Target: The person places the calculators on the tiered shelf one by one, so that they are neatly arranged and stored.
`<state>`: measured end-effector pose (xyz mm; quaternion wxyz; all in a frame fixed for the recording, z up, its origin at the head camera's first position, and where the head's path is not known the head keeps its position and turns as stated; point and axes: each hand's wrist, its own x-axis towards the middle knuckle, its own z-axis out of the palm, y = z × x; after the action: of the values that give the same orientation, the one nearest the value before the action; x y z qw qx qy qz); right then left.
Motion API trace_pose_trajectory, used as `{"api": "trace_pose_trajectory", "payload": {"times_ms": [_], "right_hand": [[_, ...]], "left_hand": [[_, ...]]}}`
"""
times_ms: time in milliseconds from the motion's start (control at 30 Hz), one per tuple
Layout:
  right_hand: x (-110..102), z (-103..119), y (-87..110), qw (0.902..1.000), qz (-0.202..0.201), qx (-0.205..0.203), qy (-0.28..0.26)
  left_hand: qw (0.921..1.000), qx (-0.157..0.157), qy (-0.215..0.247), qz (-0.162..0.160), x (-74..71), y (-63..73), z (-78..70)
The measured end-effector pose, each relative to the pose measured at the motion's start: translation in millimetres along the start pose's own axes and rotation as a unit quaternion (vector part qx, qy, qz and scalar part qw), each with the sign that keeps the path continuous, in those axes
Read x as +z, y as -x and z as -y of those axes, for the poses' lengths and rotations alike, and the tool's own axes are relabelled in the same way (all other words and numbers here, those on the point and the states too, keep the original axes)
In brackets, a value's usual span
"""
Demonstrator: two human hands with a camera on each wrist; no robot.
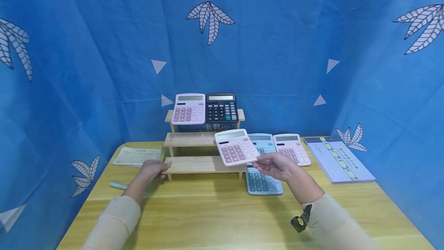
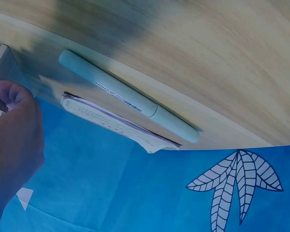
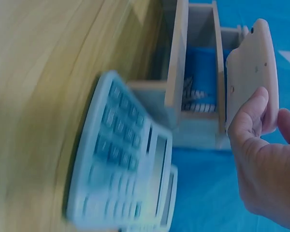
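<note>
Pale sleeves come closest to the camera, with a dark wristband at the right cuff, both reaching over the wooden surface. Left hand has its fingers curled at the left end of the lowest tier of a wooden stand, seemingly steadying it. Right hand pinches the held pink calculator by its lower right corner between thumb and fingers; that calculator is tilted, in front of the right part of the stand, and whether it touches a tier I cannot tell.

Setting calculators out on the stand looks partway along. Done, as far as shows: an upper pink calculator and a black calculator side by side on the top tier. Left, I'd judge: placing the held one, then perhaps those on the surface to the right, a front blue calculator, what looks like a second blue calculator behind it, and another pink calculator beside that. No calculator clearly rests on the lower two tiers yet
</note>
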<state>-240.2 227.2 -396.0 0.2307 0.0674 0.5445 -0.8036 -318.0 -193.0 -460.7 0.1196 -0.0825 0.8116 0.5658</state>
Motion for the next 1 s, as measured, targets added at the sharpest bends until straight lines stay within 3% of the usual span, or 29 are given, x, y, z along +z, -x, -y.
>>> {"api": "trace_pose_trajectory", "payload": {"times_ms": [633,1000], "right_hand": [[97.0,-6.2,-82.9,0.9973,-0.073,-0.003,0.009],[127.6,-19.6,-108.8,0.9952,-0.092,-0.019,0.025]], "left_hand": [[0.9999,-0.001,0.007,-0.011,-0.6,-4.3,3.0],[0.9995,-0.019,0.003,-0.027,-0.5,-5.3,0.8]]}}
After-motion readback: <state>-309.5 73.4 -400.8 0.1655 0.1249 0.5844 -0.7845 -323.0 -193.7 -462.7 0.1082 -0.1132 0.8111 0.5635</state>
